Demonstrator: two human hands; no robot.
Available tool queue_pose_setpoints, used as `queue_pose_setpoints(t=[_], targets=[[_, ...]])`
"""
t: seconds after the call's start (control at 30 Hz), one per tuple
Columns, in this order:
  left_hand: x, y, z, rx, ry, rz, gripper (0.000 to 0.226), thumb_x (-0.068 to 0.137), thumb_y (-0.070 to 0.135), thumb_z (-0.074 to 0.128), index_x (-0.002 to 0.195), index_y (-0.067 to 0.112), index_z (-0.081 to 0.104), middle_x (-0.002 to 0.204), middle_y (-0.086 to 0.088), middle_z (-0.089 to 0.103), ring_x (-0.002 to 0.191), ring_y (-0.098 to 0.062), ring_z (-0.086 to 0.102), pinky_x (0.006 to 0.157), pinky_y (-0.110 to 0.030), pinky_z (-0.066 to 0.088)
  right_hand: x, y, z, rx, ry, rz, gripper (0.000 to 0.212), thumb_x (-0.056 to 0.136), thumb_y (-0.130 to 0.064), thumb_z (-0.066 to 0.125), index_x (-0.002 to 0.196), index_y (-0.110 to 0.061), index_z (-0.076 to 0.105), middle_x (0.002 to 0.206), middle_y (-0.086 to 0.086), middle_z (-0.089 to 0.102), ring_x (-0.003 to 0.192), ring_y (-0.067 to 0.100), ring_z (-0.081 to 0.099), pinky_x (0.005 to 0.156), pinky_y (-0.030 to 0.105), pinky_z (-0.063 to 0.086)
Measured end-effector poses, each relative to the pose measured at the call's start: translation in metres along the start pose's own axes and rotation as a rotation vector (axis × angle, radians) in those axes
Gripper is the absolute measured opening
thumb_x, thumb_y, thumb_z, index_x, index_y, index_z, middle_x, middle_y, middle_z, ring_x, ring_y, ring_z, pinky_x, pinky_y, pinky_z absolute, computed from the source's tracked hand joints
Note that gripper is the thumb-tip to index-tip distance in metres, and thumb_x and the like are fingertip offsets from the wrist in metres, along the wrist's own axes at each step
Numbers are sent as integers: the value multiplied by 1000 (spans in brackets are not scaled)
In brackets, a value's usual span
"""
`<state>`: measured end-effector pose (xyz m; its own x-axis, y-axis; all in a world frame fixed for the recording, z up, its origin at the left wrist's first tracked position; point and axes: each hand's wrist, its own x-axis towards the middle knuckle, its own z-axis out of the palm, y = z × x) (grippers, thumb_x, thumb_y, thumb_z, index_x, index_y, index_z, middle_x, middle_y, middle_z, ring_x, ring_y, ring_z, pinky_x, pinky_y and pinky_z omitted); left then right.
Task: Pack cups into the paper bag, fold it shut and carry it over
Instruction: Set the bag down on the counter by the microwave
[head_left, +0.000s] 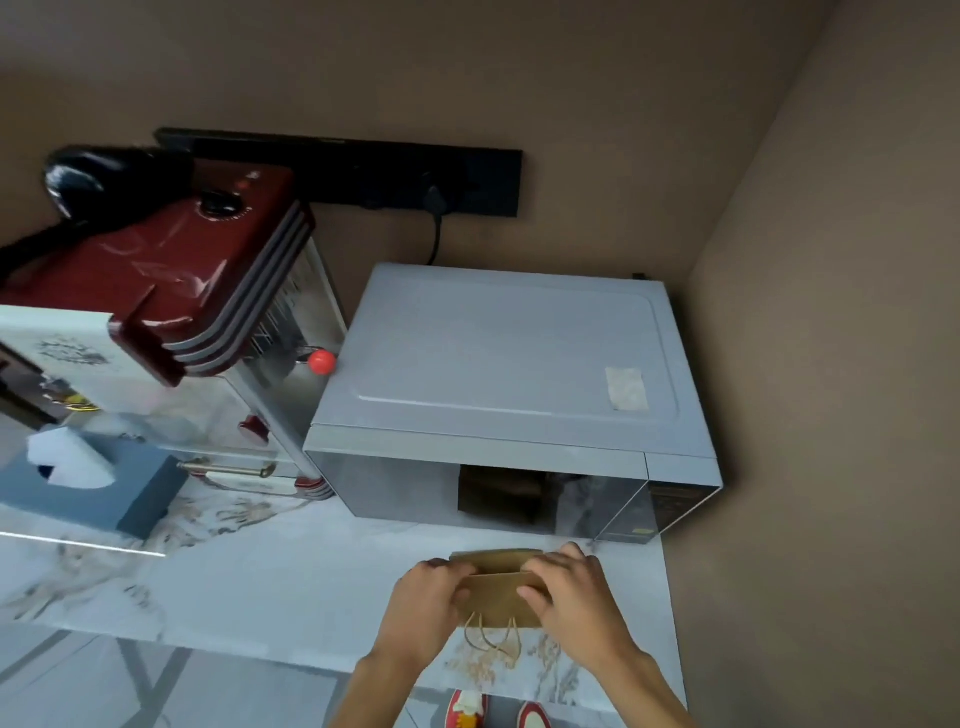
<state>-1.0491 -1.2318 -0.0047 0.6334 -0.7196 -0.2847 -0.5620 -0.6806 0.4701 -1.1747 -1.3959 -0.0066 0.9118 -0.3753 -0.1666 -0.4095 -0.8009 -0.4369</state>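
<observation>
Two hands pinch our brown paper bag (501, 597) on the marble-patterned counter (249, 587), just before the grey microwave (511, 384): left hand (426, 605) and right hand (569, 590) each grip an end. Its folded top runs left to right; twisted cord handles (493, 636) dangle toward us.

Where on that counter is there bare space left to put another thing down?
The marble counter is bare left of the paper bag, between the tissue box and the front edge. By the microwave, both hands crowd the bag.
</observation>
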Motion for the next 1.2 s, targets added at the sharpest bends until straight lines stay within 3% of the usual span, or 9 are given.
queue_pose_setpoints(t=[0.1, 0.23, 0.4, 0.57, 0.7, 0.83, 0.93, 1.1, 1.2], targets=[[7, 9, 0, 148, -4, 61, 25, 93, 24, 47, 108, 29, 66, 102, 0, 74, 93, -22, 65, 78, -31, 50, 11, -15, -2, -131, -30, -119, 28, 97, -45, 50, 107, -27, 69, 111, -16, 70, 111, 13, 46, 90, 33, 32], [17, 17, 4, 287, -12, 60, 28, 95, 22, 43, 105, 26, 68, 103, -5, 74, 96, -27, 66, 83, -35, 49, 22, -26, -1, -217, -90, -175, 34, 96, -13, 45, 121, -29, 63, 121, -12, 68, 119, 14, 44, 95, 32, 27], [20, 9, 4, 287, -25, 91, 29, 102, 31, 39, 118, 31, 63, 112, -5, 73, 103, -28, 64, 88, -38, 49, 22, -14, -6, -244, -92, -173, 51, 88, -2, 42, 127, -30, 57, 125, -8, 67, 117, 17, 40, 99, 33, 28], [21, 1, 2, 205, -63, 72, 27, 102, 32, 42, 112, 25, 67, 113, -6, 73, 104, -28, 63, 89, -37, 51, 22, 9, -5, -290, -163, -128, 28, 100, -25, 44, 118, -24, 66, 118, 1, 65, 117, 21, 47, 101, 39, 27], [20, 0, 1, 172, -63, 88, 29, 103, 30, 42, 118, 26, 66, 121, -3, 72, 110, -24, 63, 95, -36, 51, 21, 15, -6, -447, -119, -125, 50, 98, -57, 37, 104, -20, 71, 91, 2, 72, 102, 19, 57, 92, 36, 36], [20, -1, -2, 134, -87, 123, 35, 103, 18, 39, 128, 25, 62, 128, -2, 69, 116, -23, 61, 100, -35, 49, 20, 17, -10, -327, -106, -121, 34, 100, -23, 48, 132, -26, 60, 114, 0, 72, 105, 22, 58, 89, 31, 35], [21, -1, -8, 96, -107, 138, 41, 99, 10, 38, 128, 25, 62, 122, -4, 71, 111, -22, 63, 95, -34, 51, 18, 21, -12, -258, -118, -107, 71, 86, 7, 45, 148, -28, 41, 127, -8, 69, 114, 22, 56, 96, 30, 37], [19, -1, -6, 134, -24, 94, 30, 104, 32, 40, 110, 19, 66, 111, -4, 73, 103, -23, 65, 86, -33, 53, 17, 25, -14, -185, -160, -102, 83, 80, 12, 39, 153, -28, 32, 133, -8, 63, 115, 26, 53, 103, 31, 39], [11, -3, -1, 110, 79, 44, 34, 102, 44, 40, 105, 26, 69, 102, 4, 74, 94, -17, 65, 82, -30, 53, 16, 25, -11, -146, -161, -93, 74, 84, 7, 38, 149, -28, 38, 136, -4, 59, 121, 26, 51, 106, 31, 36]])
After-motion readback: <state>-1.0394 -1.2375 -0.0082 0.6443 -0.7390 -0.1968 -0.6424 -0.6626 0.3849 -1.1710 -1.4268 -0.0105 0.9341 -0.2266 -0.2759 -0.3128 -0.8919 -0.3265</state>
